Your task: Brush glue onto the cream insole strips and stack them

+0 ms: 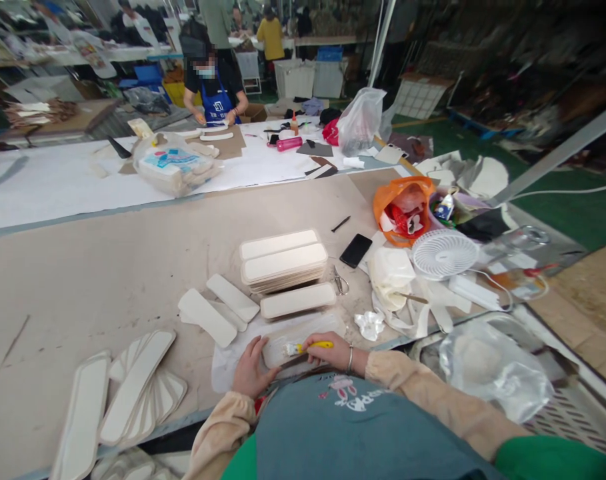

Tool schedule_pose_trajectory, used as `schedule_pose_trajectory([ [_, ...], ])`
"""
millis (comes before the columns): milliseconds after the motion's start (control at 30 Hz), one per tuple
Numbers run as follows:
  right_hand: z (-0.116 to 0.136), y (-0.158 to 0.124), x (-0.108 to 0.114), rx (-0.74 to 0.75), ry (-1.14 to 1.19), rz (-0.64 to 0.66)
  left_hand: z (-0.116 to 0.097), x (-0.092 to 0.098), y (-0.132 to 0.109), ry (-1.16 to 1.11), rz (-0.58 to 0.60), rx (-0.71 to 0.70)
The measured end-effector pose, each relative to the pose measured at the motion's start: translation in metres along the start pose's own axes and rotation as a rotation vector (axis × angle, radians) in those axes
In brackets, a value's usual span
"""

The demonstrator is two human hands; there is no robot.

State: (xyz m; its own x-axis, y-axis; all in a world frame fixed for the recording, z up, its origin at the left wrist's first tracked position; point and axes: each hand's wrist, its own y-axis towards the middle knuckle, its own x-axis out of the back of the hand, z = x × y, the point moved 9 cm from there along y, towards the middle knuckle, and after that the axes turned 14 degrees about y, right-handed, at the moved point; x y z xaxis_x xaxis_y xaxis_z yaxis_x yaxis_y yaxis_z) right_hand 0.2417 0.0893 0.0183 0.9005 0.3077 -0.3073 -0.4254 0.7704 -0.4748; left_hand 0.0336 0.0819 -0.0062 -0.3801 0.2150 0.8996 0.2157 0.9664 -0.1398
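My right hand (327,351) is closed round the yellow handle (323,345) of a small brush, whose pale bristles (293,349) touch a long, round-cornered pale panel (310,335). At the panel's left end lies my left hand (253,368), thumb and fingers spread apart and touching its edge. Beneath the panel is a whitish sheet (225,363). Just beyond it sits a single cream panel (299,301), with a stack of similar panels (285,261) behind. Flat white strips (213,319) overlap to the left of the sheet.
More panels (137,387) fan out at the left front. Scissors (341,283), a black phone (356,251), a white container (393,268), an orange bag (403,207) and a white fan (445,254) stand or lie to the right. Across the table, a person in a blue apron (217,107) handles white pieces.
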Motion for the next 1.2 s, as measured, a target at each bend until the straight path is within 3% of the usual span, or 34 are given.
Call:
schedule_pose_trajectory([
  [333,0.013,-0.053,0.089,0.046,-0.027,-0.243,-0.001,0.0,0.001,0.025,0.011,0.014],
  [533,0.024,-0.077,0.115,0.117,-0.204,-0.359,0.0,-0.001,0.0,0.032,0.005,-0.005],
  [700,0.031,-0.071,0.097,0.173,-0.132,-0.347,0.0,-0.001,0.0,0.038,-0.004,-0.003],
  [833,0.03,-0.044,0.059,0.159,0.024,-0.217,-0.001,0.0,0.001,0.044,-0.005,-0.011],
  [1033,0.017,-0.005,0.006,0.083,0.031,-0.031,-0.002,0.001,0.002,0.059,0.008,0.001],
  [1100,0.011,0.002,0.0,0.065,0.027,-0.011,-0.002,0.001,0.002,0.062,0.01,0.005],
  [1200,0.008,0.004,0.012,0.054,0.013,-0.083,-0.003,0.001,0.002,0.074,0.016,-0.005],
])
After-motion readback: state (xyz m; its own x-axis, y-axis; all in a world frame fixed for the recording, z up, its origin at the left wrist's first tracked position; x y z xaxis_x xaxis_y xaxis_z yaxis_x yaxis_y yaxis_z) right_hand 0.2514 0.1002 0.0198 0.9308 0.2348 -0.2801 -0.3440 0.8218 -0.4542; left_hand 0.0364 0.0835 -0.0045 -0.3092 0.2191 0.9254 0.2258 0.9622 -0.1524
